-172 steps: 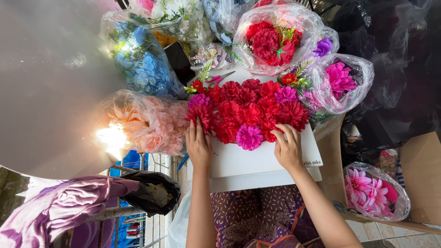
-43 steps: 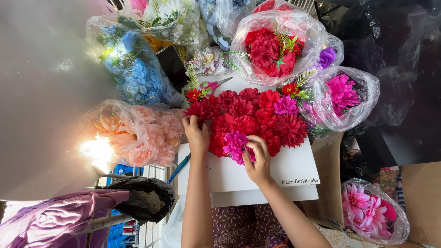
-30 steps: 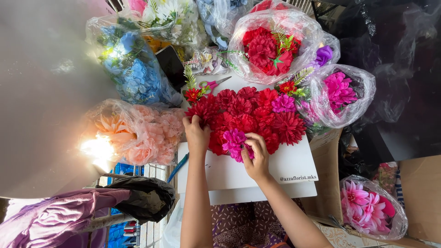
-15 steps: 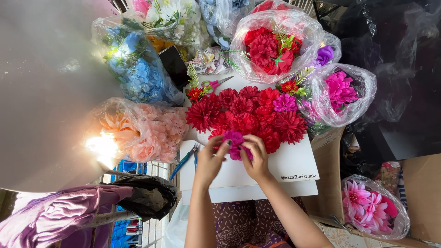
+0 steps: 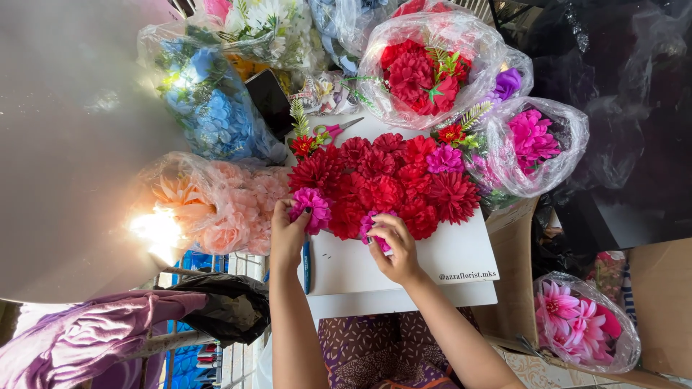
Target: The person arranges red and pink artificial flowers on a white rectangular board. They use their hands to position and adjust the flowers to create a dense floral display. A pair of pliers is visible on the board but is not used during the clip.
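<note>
A white board (image 5: 404, 263) lies in front of me, its far half covered by a cluster of red artificial flowers (image 5: 386, 184). My left hand (image 5: 287, 234) pinches a magenta flower (image 5: 311, 207) at the cluster's left edge. My right hand (image 5: 391, 246) presses a second magenta flower (image 5: 373, 225) against the cluster's near edge. Another magenta bloom (image 5: 445, 158) sits among the red ones at the right. Pink-handled scissors (image 5: 335, 129) lie just beyond the cluster.
Plastic bags of artificial flowers ring the board: blue (image 5: 205, 101), peach (image 5: 216, 205), red (image 5: 422, 68), magenta (image 5: 530, 140) and pink (image 5: 580, 320). A dark phone (image 5: 268, 97) lies behind. Cardboard boxes (image 5: 659, 302) stand at right. A blue pen (image 5: 306, 266) rests beside the board.
My left hand has carried a magenta flower from the near middle of the cluster out to its left edge. My right hand stays at the near edge on the other magenta flower.
</note>
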